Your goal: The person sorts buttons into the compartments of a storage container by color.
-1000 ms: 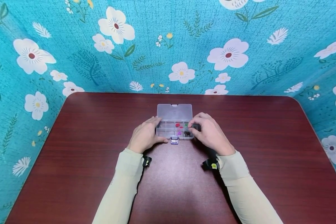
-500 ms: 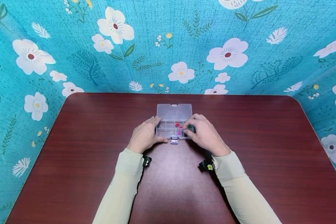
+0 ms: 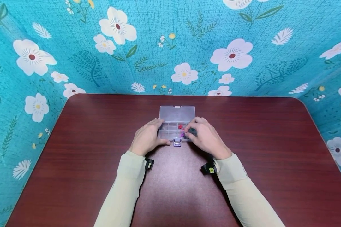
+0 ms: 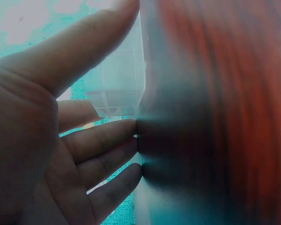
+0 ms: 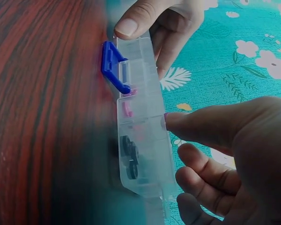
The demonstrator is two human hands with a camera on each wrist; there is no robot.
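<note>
A clear plastic compartment box (image 3: 164, 135) stands on the table with its lid (image 3: 177, 113) tipped back. My left hand (image 3: 147, 137) grips its left end, thumb at the front edge and fingers at the back corner. Over the right half, my right hand (image 3: 206, 136) pinches a small purple piece (image 5: 166, 119), mostly hidden by the thumb tip. Red pieces (image 3: 180, 127) lie in a back compartment, and purple pieces (image 3: 182, 135) show in the front one beside it. Through the wall in the right wrist view, several black discs (image 5: 131, 159) are visible; the hand covers them in the head view.
The blue latch (image 5: 113, 68) hangs open at the box's front. Dark red wood-grain tabletop (image 3: 88, 142) surrounds the box. Behind the table's far edge is a turquoise flowered cloth (image 3: 159, 53).
My right hand has moved left from the box's right-hand compartments to above the purple pieces, covering the black and most of the green ones. My left hand has stayed in place.
</note>
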